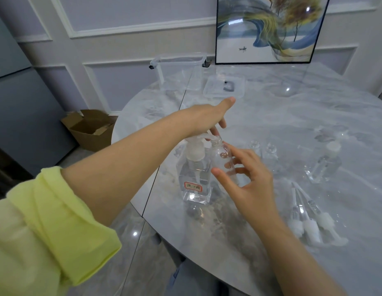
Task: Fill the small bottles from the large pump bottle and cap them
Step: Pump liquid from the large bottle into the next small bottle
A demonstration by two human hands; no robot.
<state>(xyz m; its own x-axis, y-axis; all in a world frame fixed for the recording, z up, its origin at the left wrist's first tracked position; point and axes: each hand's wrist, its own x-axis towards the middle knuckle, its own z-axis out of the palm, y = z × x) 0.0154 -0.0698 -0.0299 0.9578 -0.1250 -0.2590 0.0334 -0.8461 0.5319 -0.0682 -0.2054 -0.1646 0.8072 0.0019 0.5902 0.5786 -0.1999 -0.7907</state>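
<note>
My big shiny marble table (pixel 271 124) holds it all; a painting (pixel 269 28) leans on the wall behind; the big pump bottle (pixel 194 178) has a red sticker, too blurry to read; my left hand (pixel 209 118) presses its pump, fingers mostly straight; my right hand (pixel 249 178) curls round a small bottle (pixel 223 159) under the spout.

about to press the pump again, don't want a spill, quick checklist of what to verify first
1. Left hand rests on the white pump head of the large clear square pump bottle: ok.
2. Right hand holds the small clear round bottle: ok.
3. Small bottle's open mouth at the spout tip: ok, exact alignment cannot tell.
4. Fill level inside it: cannot tell.
5. White pump caps lie on the grey marble table: ok.
</note>
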